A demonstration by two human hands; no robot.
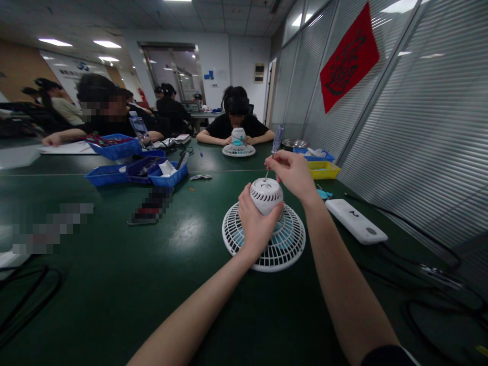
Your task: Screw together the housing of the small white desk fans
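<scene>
A white fan head (286, 249) lies grille-down on the green table, its rounded motor housing pointing up and pale blue blades showing through the grille. My left hand (256, 218) is wrapped round the near left side of the housing. In my right hand (292, 170) is a screwdriver (278, 138) with a clear bluish handle, pinched by its shaft. The screwdriver stands nearly upright, its tip at the top of the housing near the rear edge. Whether a screw sits under the tip is too small to tell.
Blue trays (170, 178) with small parts stand at the left, a yellow tray (323, 171) at the right. A white power bank-like box (356, 221) and black cables (415, 290) lie right of my arm. Across the table, a person handles a similar fan (239, 147).
</scene>
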